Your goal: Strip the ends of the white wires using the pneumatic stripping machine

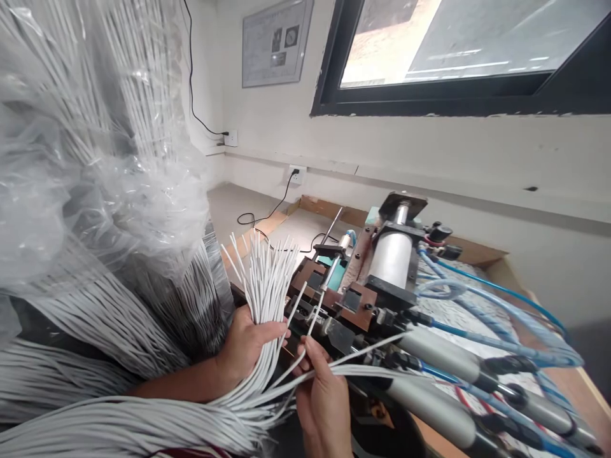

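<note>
A thick bundle of grey wires [268, 286] stands upright in my left hand [251, 343], its cut ends fanned out above the thumb. My right hand [324, 388] pinches a single wire [316, 313] between thumb and fingertips. That wire's upper end points at the pneumatic machine [329, 286] just beyond; whether it touches cannot be told. Several more wires [367, 370] pass over the right hand toward the right. The rest of the bundle [119, 426] runs off low to the left, beneath my left forearm.
Plastic-wrapped bundles of wires [114, 172] hang and lie along the left. A large air cylinder [392, 257], silver cylinders [439, 356] and blue hoses [501, 346] crowd the right. Behind are a wall outlet [296, 175] with a black cord, a framed sheet [277, 44] and a window [458, 51].
</note>
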